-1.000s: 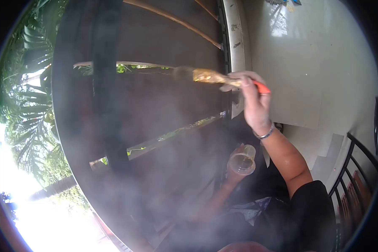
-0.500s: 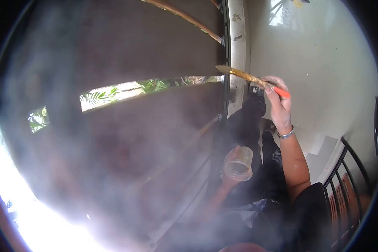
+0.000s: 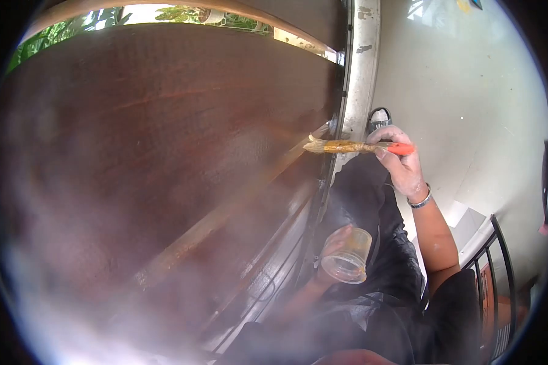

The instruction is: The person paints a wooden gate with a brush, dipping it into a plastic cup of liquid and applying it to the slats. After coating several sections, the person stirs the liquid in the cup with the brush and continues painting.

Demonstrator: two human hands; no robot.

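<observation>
My right hand (image 3: 402, 161) grips a paintbrush (image 3: 347, 146) with a red-orange handle end, its splayed bristles pointing left toward the wide brown panel (image 3: 182, 115). The bristles are in front of the panel's right edge; whether they touch it I cannot tell. Lower down, my left hand (image 3: 333, 246) is wrapped round a clear plastic cup (image 3: 349, 255), which is tilted with its rim toward me. The cup's contents are hard to make out. A metal band circles my right wrist.
A pale metal post (image 3: 362, 67) runs beside the panel. Wooden strips (image 3: 195, 234) cross the brown surface. At the lower right stands a black railing (image 3: 502, 255). Green plants (image 3: 55, 39) show through the gap at upper left. Haze blurs the lower left.
The brush and my right hand have moved down, and the bristles now show splayed. My left hand with the cup sits slightly lower. The view has shifted, so the gap with plants appears higher.
</observation>
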